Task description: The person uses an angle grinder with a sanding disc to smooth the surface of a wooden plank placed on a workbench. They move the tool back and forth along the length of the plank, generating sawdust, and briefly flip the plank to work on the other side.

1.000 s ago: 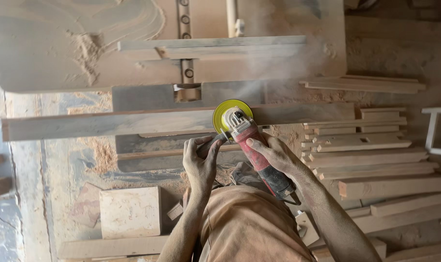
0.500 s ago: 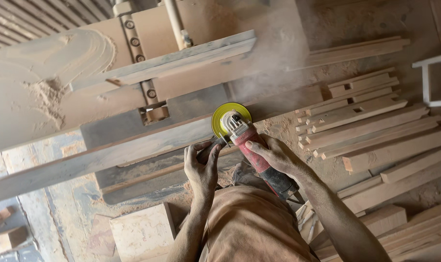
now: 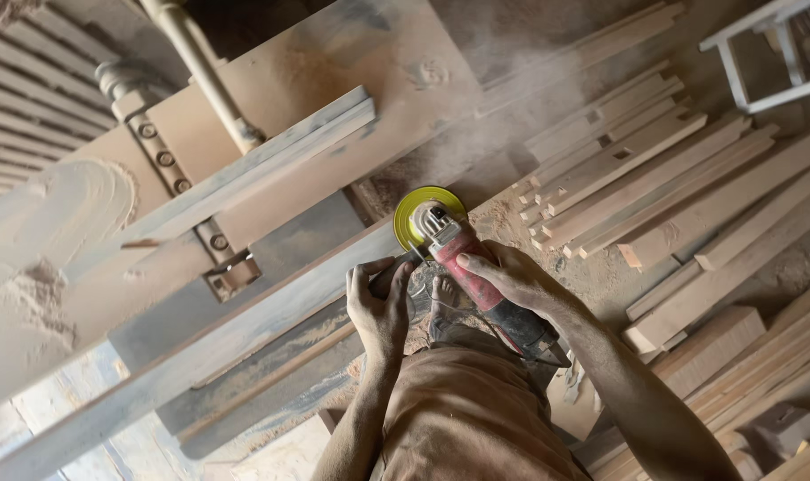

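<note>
The angle grinder is held over the long plank, its disc set at the plank's far edge. Left of it a workbench is seen, and to the right stacked boards are spread on the floor.

The grinder body is mostly buried under the right hand, and its side handle vanishes inside the left hand. The disc edge hides behind the long plank, which runs off the frame at 8 o'clock. Dust haze blurs the stacked boards toward 1 o'clock.
</note>
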